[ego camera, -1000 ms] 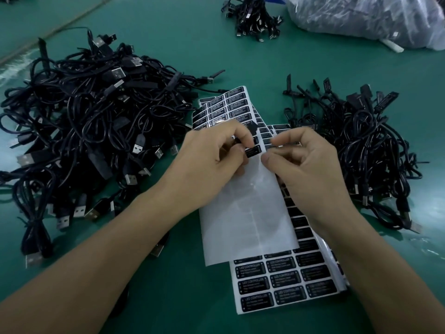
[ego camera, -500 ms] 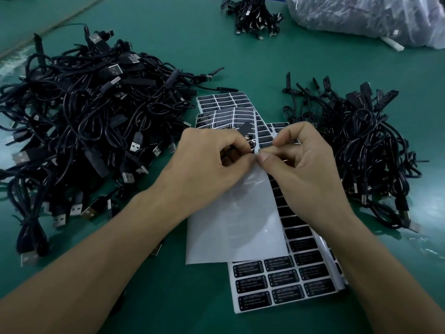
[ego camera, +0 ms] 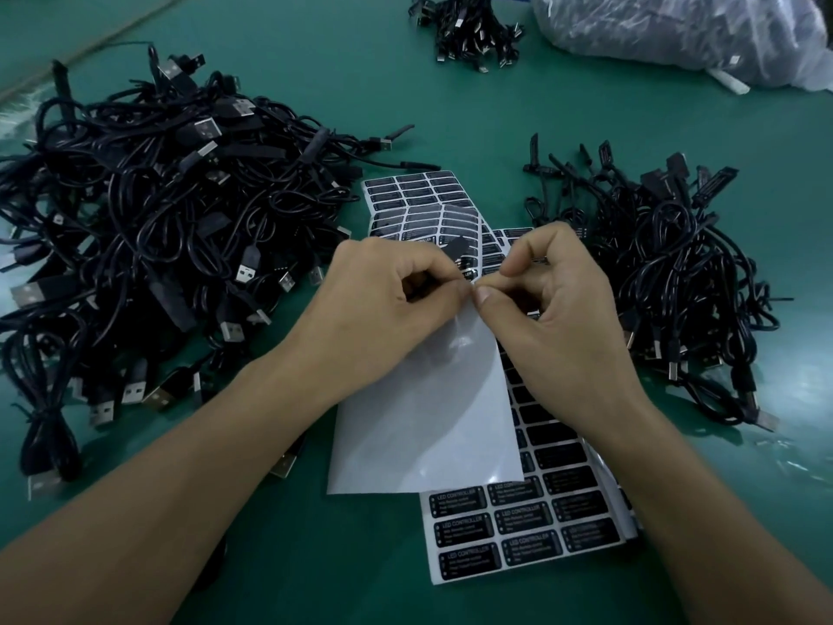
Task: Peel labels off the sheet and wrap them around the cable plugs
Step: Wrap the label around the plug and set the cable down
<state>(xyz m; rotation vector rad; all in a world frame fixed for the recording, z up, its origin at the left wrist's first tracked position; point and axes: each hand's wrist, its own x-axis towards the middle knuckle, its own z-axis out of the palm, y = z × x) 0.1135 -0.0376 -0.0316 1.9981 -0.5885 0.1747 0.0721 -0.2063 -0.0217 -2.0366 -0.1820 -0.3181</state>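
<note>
- left hand (ego camera: 392, 309): fingers curled, thumb and forefinger pinching the upper edge of a label sheet (ego camera: 428, 412). something dark sits inside the curl; cannot tell what it is.
- right hand (ego camera: 559, 318): thumb and forefinger pinching the same edge, tips touching those of the left hand. cannot tell whether it has a label corner or only the sheet.
- the label sheet is lifted and bent over, its white backing towards the camera and its lower end resting on a stack of label sheets (ego camera: 523, 525) on the green tabletop (ego camera: 450, 110).
- one black label (ego camera: 457, 249) stands up just beyond the fingertips, apparently part-lifted.
- another printed sheet (ego camera: 405, 191) lies flat beyond the hands.
- a large heap of usb cables (ego camera: 157, 227) lies to the left, bare metal plugs showing and no labels visible on them.
- a smaller heap of cables (ego camera: 667, 272) lies to the right, several with flat dark tabs sticking up. judged to be finished pieces, not confirmed.
- a small cable bundle (ego camera: 469, 29) and a filled plastic bag (ego camera: 676, 33) lie at the far edge.
- progress, as a judgement: the peel step is in hand and no plug is seen being wrapped. going by the left heap and the full sheets, most of the work is left.
</note>
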